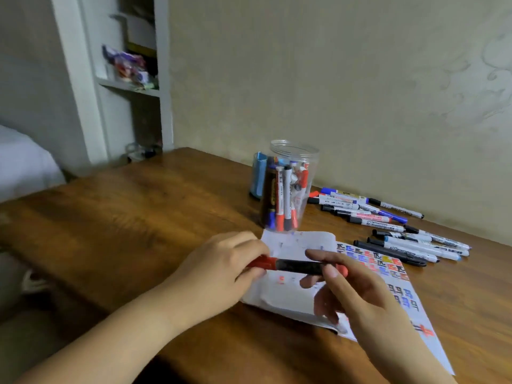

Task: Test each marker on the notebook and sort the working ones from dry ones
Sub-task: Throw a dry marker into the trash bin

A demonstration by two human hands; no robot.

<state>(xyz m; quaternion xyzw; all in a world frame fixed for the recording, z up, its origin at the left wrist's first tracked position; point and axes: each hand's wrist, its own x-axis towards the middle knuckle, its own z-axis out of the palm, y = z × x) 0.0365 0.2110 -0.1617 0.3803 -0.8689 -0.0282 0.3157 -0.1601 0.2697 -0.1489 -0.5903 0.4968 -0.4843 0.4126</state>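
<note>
Marker (pixel 297 266) — between both hands

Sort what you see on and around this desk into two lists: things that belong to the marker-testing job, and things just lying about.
Belongs to the job:
red-capped marker, held in left hand and right hand
notebook
clear jar of markers
row of markers on the table

Lying about:
blue box behind the jar
clutter on the shelf
</note>
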